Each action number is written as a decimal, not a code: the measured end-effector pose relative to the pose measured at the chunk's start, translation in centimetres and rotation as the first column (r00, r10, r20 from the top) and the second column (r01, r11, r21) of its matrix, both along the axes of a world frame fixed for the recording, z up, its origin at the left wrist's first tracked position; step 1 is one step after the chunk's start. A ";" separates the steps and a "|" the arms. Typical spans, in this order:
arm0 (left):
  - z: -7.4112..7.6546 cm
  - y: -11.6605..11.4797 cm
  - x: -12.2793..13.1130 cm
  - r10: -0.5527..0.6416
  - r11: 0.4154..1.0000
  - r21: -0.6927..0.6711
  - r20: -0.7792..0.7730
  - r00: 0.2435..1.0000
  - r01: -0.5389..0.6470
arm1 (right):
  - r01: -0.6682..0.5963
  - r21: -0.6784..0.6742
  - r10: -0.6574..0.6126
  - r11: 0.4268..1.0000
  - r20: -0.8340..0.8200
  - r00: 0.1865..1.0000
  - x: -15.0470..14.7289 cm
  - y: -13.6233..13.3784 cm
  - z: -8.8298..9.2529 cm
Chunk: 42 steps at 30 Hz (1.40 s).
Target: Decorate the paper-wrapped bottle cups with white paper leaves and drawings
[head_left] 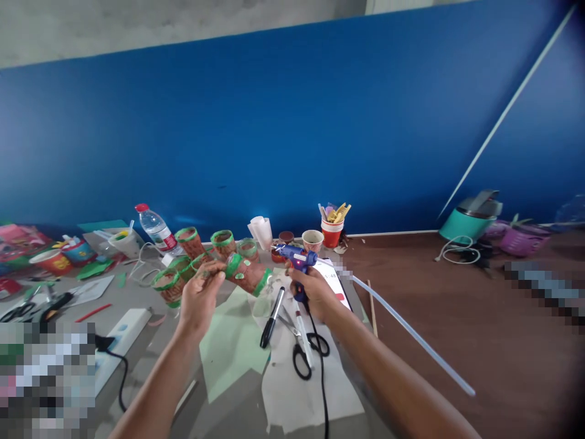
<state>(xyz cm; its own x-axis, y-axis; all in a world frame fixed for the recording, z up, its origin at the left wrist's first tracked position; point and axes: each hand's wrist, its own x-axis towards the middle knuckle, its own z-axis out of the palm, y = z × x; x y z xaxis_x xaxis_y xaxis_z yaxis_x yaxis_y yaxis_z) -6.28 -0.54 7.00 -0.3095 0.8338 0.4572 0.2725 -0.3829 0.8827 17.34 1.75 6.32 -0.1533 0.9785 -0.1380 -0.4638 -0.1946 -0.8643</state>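
Note:
My right hand (pixel 311 289) is wrapped round the handle of a blue hot glue gun (pixel 298 259), whose nozzle points left. A long translucent glue stick (pixel 411 329) trails from its back, and a black cord hangs below. With closed fingers, my left hand (pixel 203 292) grips the green-rimmed end of a brown painted tube (pixel 250 277) dotted with green. The tube lies tilted, its other green rim just left of the glue gun. Behind my left hand stand several similar brown cups with green rims (pixel 189 241), partly hidden.
Scissors (pixel 301 360) and a black marker (pixel 273 317) lie on paper (pixel 315 396) below the glue gun. A water bottle (pixel 158 228) leans at the back left. A red-and-white cup (pixel 332 233) holds plastic cutlery. A power strip (pixel 121 341) sits left; a teal pot (pixel 468 219) stands right.

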 end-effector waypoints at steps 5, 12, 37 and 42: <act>0.8 0.8 1.9 -0.103 0.994 0.048 0.222 0.970 0.094 | -0.017 -0.016 0.016 1.000 -0.030 0.999 0.0 -0.1 0.1; 0.2 1.3 5.4 -0.125 0.992 0.089 0.493 0.861 0.093 | -0.026 -0.011 0.024 1.000 -0.104 0.994 -0.4 -0.2 -0.1; -2.7 -0.5 7.8 -0.347 0.890 -0.035 0.598 0.723 0.456 | 0.157 0.127 -0.169 0.979 0.090 0.982 0.3 -0.9 0.9; -4.0 -0.5 6.8 -0.357 0.829 -0.107 0.654 0.667 0.549 | 0.074 0.228 -0.093 0.971 0.073 0.993 0.8 -2.0 2.8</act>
